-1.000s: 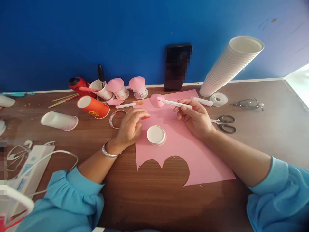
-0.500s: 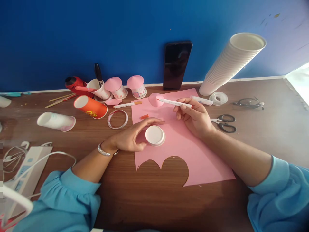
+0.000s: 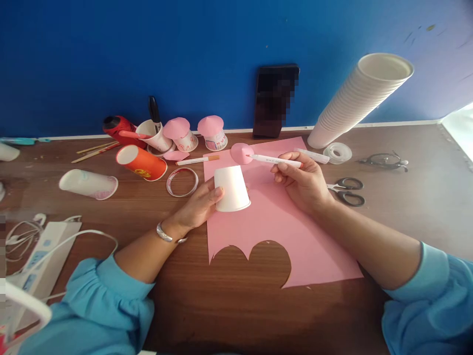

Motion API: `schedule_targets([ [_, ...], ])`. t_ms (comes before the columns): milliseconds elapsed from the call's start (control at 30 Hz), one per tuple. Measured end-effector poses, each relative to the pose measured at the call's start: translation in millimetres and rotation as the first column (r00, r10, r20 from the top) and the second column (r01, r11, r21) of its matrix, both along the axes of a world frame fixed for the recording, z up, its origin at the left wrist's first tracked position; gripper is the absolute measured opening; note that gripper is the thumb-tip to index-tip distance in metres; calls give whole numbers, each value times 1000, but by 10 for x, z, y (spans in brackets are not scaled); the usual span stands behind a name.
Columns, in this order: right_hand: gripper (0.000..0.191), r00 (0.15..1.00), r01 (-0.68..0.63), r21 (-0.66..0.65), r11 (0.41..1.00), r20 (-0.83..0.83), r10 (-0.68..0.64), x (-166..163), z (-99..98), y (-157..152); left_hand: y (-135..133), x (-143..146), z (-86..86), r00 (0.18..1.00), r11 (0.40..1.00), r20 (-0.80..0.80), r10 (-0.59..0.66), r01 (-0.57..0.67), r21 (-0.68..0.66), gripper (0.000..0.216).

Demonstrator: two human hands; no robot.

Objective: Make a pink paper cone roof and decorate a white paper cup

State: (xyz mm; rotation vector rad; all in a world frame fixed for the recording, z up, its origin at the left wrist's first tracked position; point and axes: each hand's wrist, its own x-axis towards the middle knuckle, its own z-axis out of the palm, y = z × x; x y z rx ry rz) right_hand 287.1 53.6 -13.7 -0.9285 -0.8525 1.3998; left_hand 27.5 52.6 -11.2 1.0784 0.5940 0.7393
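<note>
My left hand (image 3: 197, 206) grips a white paper cup (image 3: 232, 189) held upside down and tilted over the pink paper sheet (image 3: 281, 227). My right hand (image 3: 301, 181) pinches a white marker pen (image 3: 274, 159), its tip close to a small pink paper cone (image 3: 241, 152) at the sheet's far edge. The sheet lies on the wooden table and has rounded cut-outs along its near edge.
A leaning stack of white cups (image 3: 360, 98), a tape roll (image 3: 339, 152), scissors (image 3: 346, 190) and glasses (image 3: 384, 161) are on the right. An orange cup (image 3: 141, 163), a lying white cup (image 3: 87, 184), pink-capped cups (image 3: 212, 132), a ring (image 3: 182, 181) and cables (image 3: 48, 246) are on the left. A phone (image 3: 275, 101) leans against the blue wall.
My left hand moved from near the ring to the upside-down cup on the sheet, closed on it and lifted and tilted it. My right hand kept the pen almost still.
</note>
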Motion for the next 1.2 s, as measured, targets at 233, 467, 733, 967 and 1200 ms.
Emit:
schedule_targets([
  [233,24,999,38,21,999,-1,-38,17,77,3,22,58,66,989,968,135,65,-29,-251,48],
  [467,24,997,72,5,997,-42,-72,19,275,-77,56,31,-6,992,969,83,95,-73,-234,52],
  [733,27,995,24,-76,997,-94,-31,18,294,-112,58,0,22,996,974,71,53,-36,-225,44],
  [967,17,990,-81,-51,995,-124,74,-43,299,-177,56,25,22,995,976,72,71,-55,-210,43],
  [1200,15,995,-85,108,991,-41,90,-119,413,-355,58,23,35,993,983,109,38,-17,-185,46],
])
